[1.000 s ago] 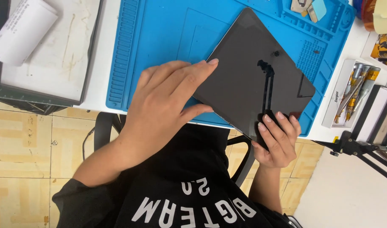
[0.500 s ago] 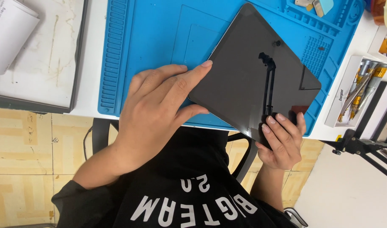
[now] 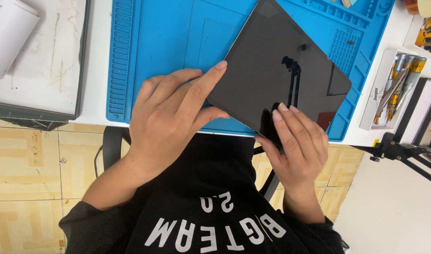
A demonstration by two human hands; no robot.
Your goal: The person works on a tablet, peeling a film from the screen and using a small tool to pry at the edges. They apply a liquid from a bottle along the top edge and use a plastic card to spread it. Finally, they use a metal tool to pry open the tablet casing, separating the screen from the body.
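Tablet [image 3: 276,75], dark and glossy, lies screen up and turned at an angle on a blue work mat [image 3: 168,42], its near corner jutting past the mat's front edge toward the person. The left hand [image 3: 173,122] rests at the tablet's left edge: its fingers [image 3: 206,82] lie close together, the forefinger stretched along the edge and the thumb tucked under it, apparently steadying the tablet. The right hand [image 3: 295,146] covers the near corner, fingers pressed together and flat on the glass, seemingly pinning it down; whether the thumb hooks beneath cannot be told. The mat sits on a white desk [image 3: 95,70]. To the left are a stained tray [image 3: 41,61] and a paper roll [image 3: 6,35]; to the right, an open white box of screwdrivers [image 3: 394,89] and a black stand [image 3: 403,153].
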